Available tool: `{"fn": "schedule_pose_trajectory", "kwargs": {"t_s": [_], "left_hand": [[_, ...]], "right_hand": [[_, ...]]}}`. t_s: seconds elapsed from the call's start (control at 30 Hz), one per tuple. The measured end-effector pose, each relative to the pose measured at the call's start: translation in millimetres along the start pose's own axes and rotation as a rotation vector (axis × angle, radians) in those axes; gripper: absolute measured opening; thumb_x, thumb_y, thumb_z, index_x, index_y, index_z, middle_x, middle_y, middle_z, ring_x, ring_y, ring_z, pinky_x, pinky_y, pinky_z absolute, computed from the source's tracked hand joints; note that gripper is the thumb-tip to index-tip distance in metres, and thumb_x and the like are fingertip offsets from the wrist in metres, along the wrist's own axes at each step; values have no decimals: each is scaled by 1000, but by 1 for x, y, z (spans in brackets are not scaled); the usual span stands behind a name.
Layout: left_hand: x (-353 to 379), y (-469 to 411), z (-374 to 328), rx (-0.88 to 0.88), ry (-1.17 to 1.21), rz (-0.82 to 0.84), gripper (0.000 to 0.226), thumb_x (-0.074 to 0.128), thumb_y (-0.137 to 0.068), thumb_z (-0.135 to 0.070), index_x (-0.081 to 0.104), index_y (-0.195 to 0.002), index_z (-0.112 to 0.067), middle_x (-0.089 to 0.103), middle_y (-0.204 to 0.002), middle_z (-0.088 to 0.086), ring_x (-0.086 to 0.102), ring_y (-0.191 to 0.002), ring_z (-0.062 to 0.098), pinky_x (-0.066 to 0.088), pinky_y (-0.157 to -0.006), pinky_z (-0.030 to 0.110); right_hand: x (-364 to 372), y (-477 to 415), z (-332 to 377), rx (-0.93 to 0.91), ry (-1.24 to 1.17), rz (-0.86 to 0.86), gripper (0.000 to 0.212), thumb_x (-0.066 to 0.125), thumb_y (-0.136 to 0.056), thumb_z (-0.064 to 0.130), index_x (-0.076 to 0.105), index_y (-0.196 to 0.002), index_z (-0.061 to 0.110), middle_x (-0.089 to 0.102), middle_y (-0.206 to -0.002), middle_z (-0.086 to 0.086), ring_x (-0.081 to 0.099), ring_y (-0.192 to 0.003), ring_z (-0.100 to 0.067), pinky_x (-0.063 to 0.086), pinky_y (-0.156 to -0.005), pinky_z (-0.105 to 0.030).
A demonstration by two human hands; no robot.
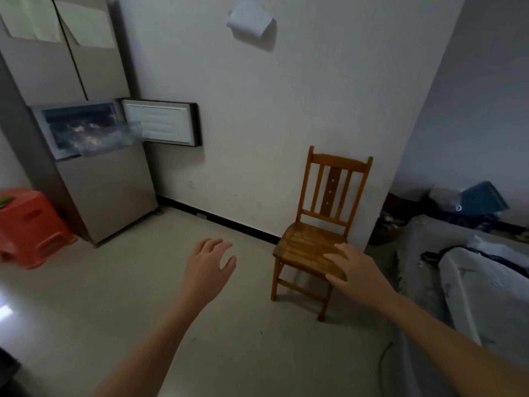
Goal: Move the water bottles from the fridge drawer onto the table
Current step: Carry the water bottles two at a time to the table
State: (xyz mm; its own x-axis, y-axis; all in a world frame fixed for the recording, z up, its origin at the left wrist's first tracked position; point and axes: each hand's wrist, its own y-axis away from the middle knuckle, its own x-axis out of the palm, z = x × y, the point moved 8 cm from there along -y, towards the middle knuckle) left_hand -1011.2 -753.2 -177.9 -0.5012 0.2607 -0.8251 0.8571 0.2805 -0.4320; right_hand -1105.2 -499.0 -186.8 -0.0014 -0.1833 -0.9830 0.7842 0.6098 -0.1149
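A beige fridge stands at the far left against the wall. Its middle compartment door is swung open to the right. A clear drawer is pulled partly out of that compartment, and its contents are too blurred to make out. No table shows in the view. My left hand hangs over the floor with fingers spread, holding nothing, well short of the fridge. My right hand is also open and empty, seen in front of the seat of a wooden chair.
An orange plastic stool sits on the floor left of the fridge. A covered, cluttered surface fills the right side. A white box is mounted high on the wall. Pale tiled floor lies between me and the fridge.
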Motion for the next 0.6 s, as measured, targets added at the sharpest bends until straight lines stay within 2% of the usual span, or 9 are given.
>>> {"fn": "schedule_pose_trajectory", "kwargs": {"t_s": [0.13,0.27,0.4,0.5,0.6], "left_hand": [[25,-38,0,-31,-3,18,38,53,-75,-32,70,-95,-4,70,-96,15,61,-92,39,51,-79,45],[46,-81,-3,-15,-48,-21,50,40,-76,-41,71,-93,-5,70,-94,14,63,-89,38,51,-78,45],[63,-139,-1,-116,-33,-94,41,53,-80,-34,68,-103,-4,67,-106,17,56,-104,38,44,-91,44],[71,-174,-5,-142,-63,-160,47,48,-79,-39,68,-103,-3,67,-104,17,57,-103,38,45,-89,44],[73,-199,0,-211,-74,-199,35,60,-80,-26,67,-105,-2,65,-108,19,54,-107,40,43,-92,46]], "right_hand": [[7,-38,-31,-14,9,5,50,44,-94,41,34,-140,25,21,-152,-2,12,-142,-18,10,-115,-36],[6,-89,-60,-70,-10,-22,49,43,-94,40,34,-140,24,21,-152,-1,13,-142,-17,11,-115,-33],[-2,-157,-91,-162,-49,-85,45,43,-94,41,39,-137,26,27,-150,1,17,-140,-16,12,-114,-34],[-1,-210,-109,-229,-45,-79,46,44,-94,41,39,-137,25,26,-151,-2,17,-141,-18,14,-115,-37],[-3,-255,-112,-327,-31,-83,49,45,-94,39,37,-139,24,24,-152,-3,16,-141,-18,13,-114,-35]]}}
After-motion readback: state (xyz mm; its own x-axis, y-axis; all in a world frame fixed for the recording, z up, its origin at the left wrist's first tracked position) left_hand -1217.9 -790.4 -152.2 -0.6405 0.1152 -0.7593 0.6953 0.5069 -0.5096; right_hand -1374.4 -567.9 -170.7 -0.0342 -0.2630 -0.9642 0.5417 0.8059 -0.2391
